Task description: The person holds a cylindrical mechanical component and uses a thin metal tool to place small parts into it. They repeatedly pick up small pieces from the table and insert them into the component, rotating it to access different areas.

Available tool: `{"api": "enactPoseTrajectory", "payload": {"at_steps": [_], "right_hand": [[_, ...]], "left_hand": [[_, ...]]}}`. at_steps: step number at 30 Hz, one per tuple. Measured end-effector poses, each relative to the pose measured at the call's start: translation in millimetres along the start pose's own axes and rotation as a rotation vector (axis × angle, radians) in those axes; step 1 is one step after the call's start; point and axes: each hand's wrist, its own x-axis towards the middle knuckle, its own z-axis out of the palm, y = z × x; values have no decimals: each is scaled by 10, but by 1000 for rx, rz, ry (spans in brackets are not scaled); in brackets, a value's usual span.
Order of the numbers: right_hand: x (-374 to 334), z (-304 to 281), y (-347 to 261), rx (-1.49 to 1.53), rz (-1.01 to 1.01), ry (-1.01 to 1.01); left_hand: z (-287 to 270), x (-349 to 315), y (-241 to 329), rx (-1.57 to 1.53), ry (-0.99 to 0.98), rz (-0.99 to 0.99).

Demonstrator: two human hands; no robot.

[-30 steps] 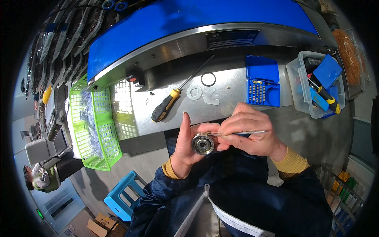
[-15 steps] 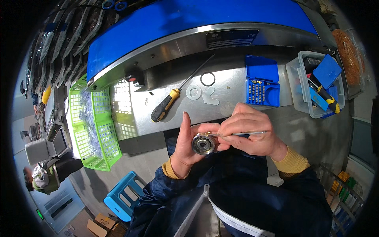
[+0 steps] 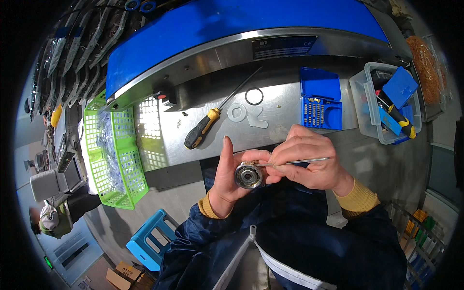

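While the left hand point(image 3: 229, 180) is curled around a round metal part point(image 3: 248, 176), its thumb stands raised and clear, presumably so the ringed face is left exposed. The part is held above the lap, just off the near edge of the steel surface point(image 3: 220, 140). Right hand point(image 3: 309, 159): closed in a fingertip pinch on a slim metal tool point(image 3: 323, 159), nearly level; the pencil-like grip would suit fine control. The tool's tip reaches the part's upper edge; exact contact is too small to resolve.

Materials: the part shows concentric polished rings about a dark centre, with a brownish-gold patch at its upper rim. The tool is a straight, thin, silvery rod.

On the surface: a screwdriver point(image 3: 202, 129) with a ribbed black-and-yellow handle lies diagonally, handle toward the person, likely for easy pickup. Beside its shaft are a thin black ring point(image 3: 254, 104), a flat translucent ring point(image 3: 229, 113) and a pale, irregular, film-like piece point(image 3: 258, 118), seemingly spread apart so each can be seen. To the right, a blue plastic case point(image 3: 320, 82) stands open, small metallic bits point(image 3: 316, 115) upright in rows, probably for ready selection.
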Motion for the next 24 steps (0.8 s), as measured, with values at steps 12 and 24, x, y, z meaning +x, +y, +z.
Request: {"api": "enactPoseTrajectory", "payload": {"at_steps": [12,24], "right_hand": [[4,93,-161,-254,-142,-36],[21,182,-183,-343,-188,-37]], "left_hand": [[56,69,8,2,52,58],[169,78,-10,13,216,69]]}}
